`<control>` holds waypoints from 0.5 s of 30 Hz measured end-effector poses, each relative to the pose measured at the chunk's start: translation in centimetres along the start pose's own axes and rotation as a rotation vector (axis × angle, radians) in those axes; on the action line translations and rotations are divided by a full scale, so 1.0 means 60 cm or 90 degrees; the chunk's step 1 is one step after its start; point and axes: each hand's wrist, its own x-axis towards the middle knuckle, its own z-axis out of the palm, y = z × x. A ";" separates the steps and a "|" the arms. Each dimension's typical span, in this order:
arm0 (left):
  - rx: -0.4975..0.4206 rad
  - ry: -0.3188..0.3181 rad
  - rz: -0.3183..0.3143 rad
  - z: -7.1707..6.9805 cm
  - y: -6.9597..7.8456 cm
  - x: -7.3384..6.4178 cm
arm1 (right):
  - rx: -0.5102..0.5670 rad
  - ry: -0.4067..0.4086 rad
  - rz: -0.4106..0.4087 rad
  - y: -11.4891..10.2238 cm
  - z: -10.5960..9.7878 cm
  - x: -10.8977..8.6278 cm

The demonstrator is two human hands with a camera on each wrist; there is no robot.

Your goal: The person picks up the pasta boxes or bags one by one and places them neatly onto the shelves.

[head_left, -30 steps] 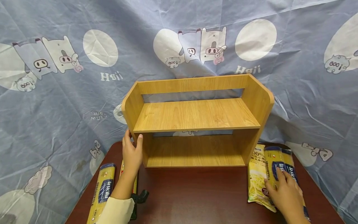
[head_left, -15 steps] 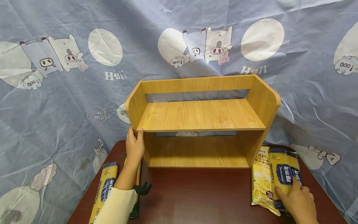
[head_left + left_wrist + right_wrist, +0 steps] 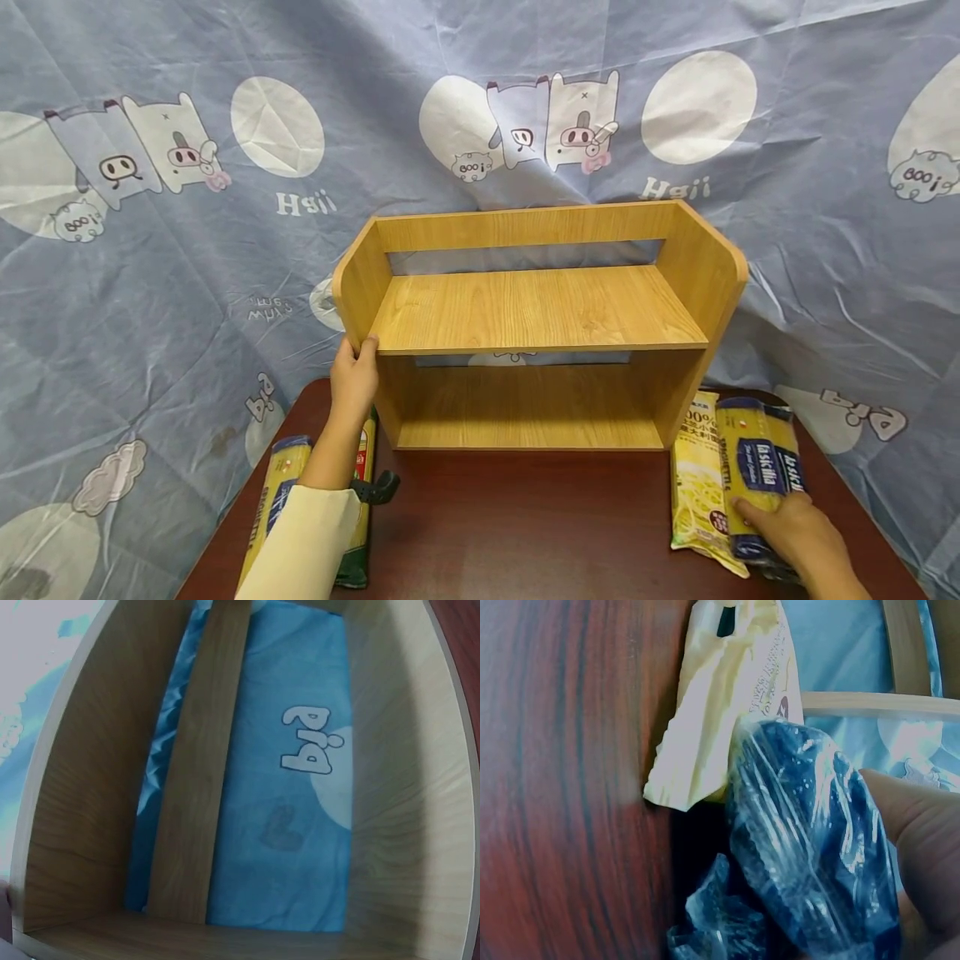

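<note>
A two-tier wooden shelf (image 3: pixel 540 308) stands at the back of the table. My left hand (image 3: pixel 354 385) grips the front edge of its left side panel, thumb by the upper board; the left wrist view looks into a compartment (image 3: pixel 172 825). On the right, my right hand (image 3: pixel 804 533) holds a yellow and blue spaghetti pack (image 3: pixel 752 458) near its lower end, thumb on top. In the right wrist view the pack's blue plastic end (image 3: pixel 810 832) is raised above the table, and the fingers beneath are mostly hidden. A second spaghetti pack (image 3: pixel 789 450) lies beside it.
A yellow pasta pack (image 3: pixel 696 483) lies left of the held one, close to the shelf's right side. At the left are another spaghetti pack (image 3: pixel 281 483) and a green-ended pack (image 3: pixel 356 558), partly behind my sleeve. A patterned cloth (image 3: pixel 180 350) hangs behind the table.
My right hand has moved from lying over the spaghetti packs to gripping one by its lower end. My left hand has shifted slightly up the shelf's side, its thumb now against the upper board.
</note>
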 end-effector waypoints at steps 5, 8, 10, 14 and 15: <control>-0.007 -0.003 -0.006 -0.003 -0.002 0.005 | 0.025 -0.012 -0.040 0.004 -0.005 0.002; 0.005 -0.009 0.001 -0.005 -0.002 0.006 | 0.032 -0.014 -0.045 0.000 -0.008 -0.003; 0.009 -0.014 0.008 -0.005 -0.001 0.007 | 0.035 -0.010 -0.046 -0.002 -0.010 -0.007; 0.001 -0.018 0.007 -0.003 -0.002 0.007 | 0.056 -0.013 -0.045 -0.004 -0.013 -0.012; -0.005 -0.021 0.003 -0.002 -0.002 0.007 | 0.065 -0.015 -0.045 -0.003 -0.013 -0.012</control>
